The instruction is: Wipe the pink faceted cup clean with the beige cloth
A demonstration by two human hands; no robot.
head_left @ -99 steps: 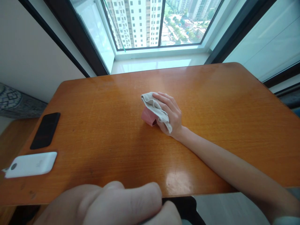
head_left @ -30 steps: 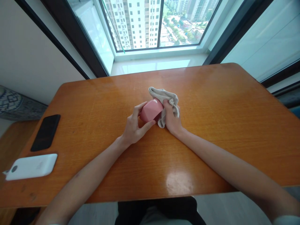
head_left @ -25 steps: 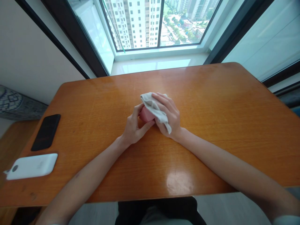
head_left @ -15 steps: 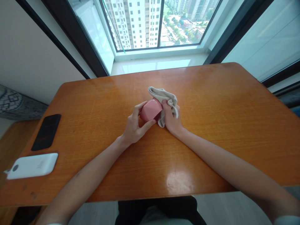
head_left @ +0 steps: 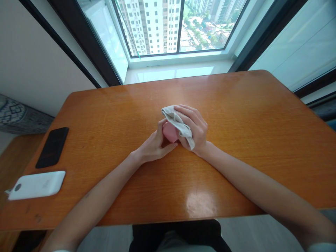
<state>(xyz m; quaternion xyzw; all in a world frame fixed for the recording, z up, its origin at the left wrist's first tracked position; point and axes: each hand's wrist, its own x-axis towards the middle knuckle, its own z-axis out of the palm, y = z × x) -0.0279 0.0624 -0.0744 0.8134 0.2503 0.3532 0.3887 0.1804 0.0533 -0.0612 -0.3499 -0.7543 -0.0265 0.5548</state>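
Over the middle of the wooden table [head_left: 110,129], my left hand [head_left: 156,143] grips a small pink faceted object [head_left: 170,132] from its left side, thumb below and fingers above. Its exact kind does not show. My right hand [head_left: 195,127] is closed over a folded grey-white cloth [head_left: 177,119], pressing it against the object's upper right side. Cloth and fingers cover much of the pink surface.
To the left on the table lie a black phone [head_left: 52,147] and a white rounded device [head_left: 38,185]. Beyond the far edge is a window [head_left: 178,31] with a white sill. A patterned grey item [head_left: 21,115] stands off the left edge.
My right hand has turned over so its back faces up, bringing the cloth across the top of the pink object. The pink object has turned and shifted slightly right and nearer.
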